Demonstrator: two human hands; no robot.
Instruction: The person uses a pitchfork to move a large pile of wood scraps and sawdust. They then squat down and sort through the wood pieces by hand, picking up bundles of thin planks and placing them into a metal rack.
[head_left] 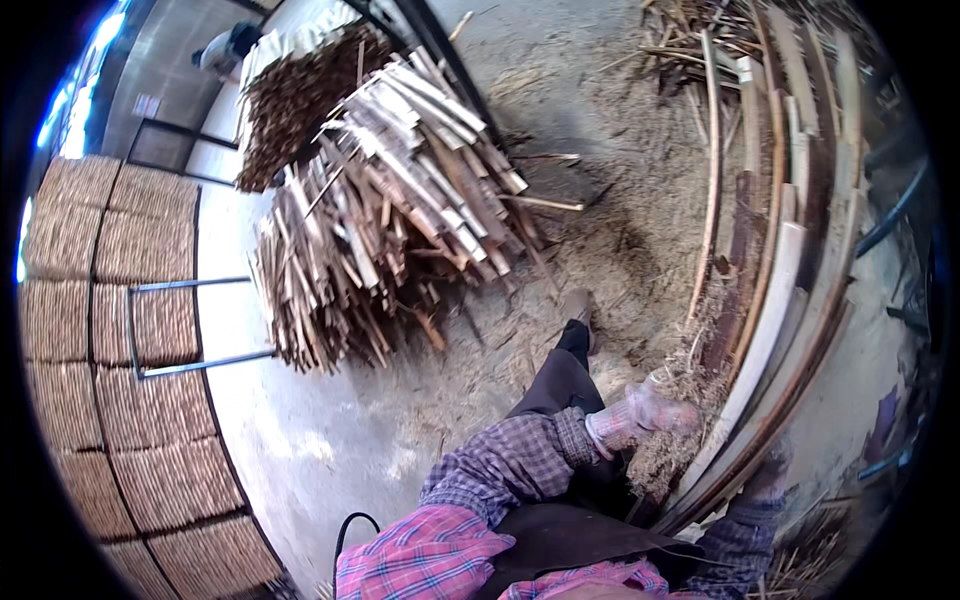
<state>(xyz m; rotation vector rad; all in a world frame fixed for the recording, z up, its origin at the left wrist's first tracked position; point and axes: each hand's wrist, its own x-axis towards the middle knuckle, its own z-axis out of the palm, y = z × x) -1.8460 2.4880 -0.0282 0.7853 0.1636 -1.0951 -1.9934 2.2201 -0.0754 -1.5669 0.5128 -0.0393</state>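
Note:
My left hand (648, 414), in a pale, pinkish-stained knit glove, is over a heap of wood shavings (662, 462), beside long wooden strips (765, 318). Its fingers look curled together; what they hold, if anything, is hidden. My right hand (770, 472) is on the outer side of the same strips, close to their near end. It is dim and blurred, so its fingers cannot be made out. The strips lie side by side, some pale, some dark brown, running from near my lap toward the far right.
A large loose pile of wood slats (390, 190) stands ahead to the left, with another stack (305, 95) behind it. Strapped bundles (150, 310) line the left. A metal frame (205, 285) stands beside them. Scrap sticks (690, 40) lie far right. A person (228, 48) is bending far left.

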